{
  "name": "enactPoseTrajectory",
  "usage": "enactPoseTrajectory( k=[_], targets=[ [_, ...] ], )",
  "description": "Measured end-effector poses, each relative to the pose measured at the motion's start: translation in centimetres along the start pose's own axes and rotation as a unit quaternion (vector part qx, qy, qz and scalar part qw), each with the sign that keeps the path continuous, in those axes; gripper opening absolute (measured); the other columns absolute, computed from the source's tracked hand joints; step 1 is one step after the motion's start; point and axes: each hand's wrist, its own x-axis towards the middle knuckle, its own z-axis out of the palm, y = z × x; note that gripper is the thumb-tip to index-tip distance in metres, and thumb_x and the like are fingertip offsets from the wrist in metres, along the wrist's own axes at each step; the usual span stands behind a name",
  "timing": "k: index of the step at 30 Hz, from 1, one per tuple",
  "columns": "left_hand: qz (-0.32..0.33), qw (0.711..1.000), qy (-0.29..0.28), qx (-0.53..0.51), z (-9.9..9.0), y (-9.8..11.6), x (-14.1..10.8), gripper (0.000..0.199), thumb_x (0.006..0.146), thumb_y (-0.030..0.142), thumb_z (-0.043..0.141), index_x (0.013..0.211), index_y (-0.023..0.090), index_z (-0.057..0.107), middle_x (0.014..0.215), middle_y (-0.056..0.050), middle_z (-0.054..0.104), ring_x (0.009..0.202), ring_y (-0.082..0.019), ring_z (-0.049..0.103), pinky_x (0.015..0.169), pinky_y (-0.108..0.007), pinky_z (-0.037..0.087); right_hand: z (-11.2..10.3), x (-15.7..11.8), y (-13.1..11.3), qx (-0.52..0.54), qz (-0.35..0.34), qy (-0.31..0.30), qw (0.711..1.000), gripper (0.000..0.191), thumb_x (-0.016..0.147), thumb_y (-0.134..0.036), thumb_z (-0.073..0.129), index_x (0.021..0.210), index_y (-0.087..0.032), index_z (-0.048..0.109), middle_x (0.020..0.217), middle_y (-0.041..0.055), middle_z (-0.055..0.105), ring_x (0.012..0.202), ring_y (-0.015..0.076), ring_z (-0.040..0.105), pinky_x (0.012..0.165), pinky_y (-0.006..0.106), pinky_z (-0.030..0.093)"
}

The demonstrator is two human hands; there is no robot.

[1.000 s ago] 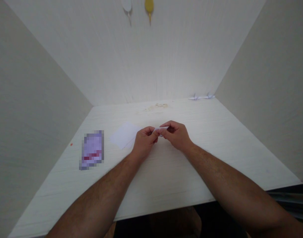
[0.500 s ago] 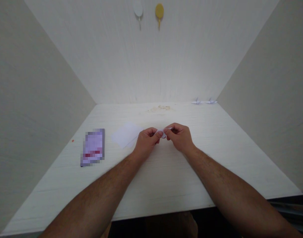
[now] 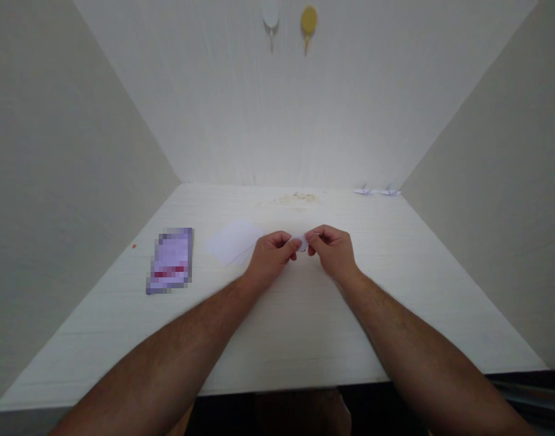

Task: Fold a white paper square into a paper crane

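Note:
A small folded piece of white paper is held between my two hands above the middle of the table. My left hand pinches its left side between thumb and fingers. On the other side, my right hand grips the right edge with thumb and curled fingers. Loose white paper sheets lie on the table just left of my left hand, partly overlapping. The paper's finer folds are too small to tell.
A blurred purple item lies at the left on the white table. Folded white paper shapes stand at the back right. A white hook and a yellow hook are on the back wall.
The camera view has tilted slightly. My right hand has shifted a little away from my left thumb, and more of the small paper shows between them.

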Motion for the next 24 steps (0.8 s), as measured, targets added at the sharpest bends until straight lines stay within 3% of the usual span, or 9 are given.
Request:
enactPoseTrajectory(
  k=[6, 15, 24],
  targets=[
    [0.01, 0.998, -0.023, -0.06, 0.21, 0.28, -0.05, 0.034, 0.068, 0.043, 0.083, 0.065, 0.016, 0.063, 0.06, -0.002, 0.068, 0.054, -0.01, 0.056, 0.055, -0.023, 0.042, -0.43, 0.23, 0.26, 0.031, -0.001, 0.003, 1.0, 0.02, 0.076, -0.037, 0.074, 0.069, -0.019, 0.07, 0.051, -0.0024, 0.062, 0.046, 0.0103, 0.053, 0.049, 0.025, 0.04],
    [0.037, 0.997, -0.037, -0.058, 0.13, -0.34, 0.37, 0.027, 0.074, 0.04, 0.079, 0.07, 0.016, 0.066, 0.065, -0.001, 0.069, 0.061, -0.011, 0.062, 0.062, -0.024, 0.046, -0.46, 0.2, 0.64, 0.057, -0.004, 0.002, 0.998, 0.017, 0.077, -0.032, 0.074, 0.067, -0.02, 0.068, 0.05, -0.0041, 0.061, 0.045, 0.0092, 0.051, 0.049, 0.025, 0.039],
    [0.055, 0.994, 0.022, -0.095, 0.26, -0.51, 0.62, 0.026, 0.068, 0.037, 0.085, 0.074, 0.016, 0.07, 0.071, 0.0, 0.069, 0.064, -0.01, 0.059, 0.063, -0.024, 0.047, -0.59, 0.32, 0.1, -0.006, -0.05, 0.0, 0.999, 0.02, 0.078, -0.036, 0.072, 0.066, -0.02, 0.067, 0.048, -0.0045, 0.059, 0.043, 0.0085, 0.047, 0.046, 0.024, 0.036]
  ],
)
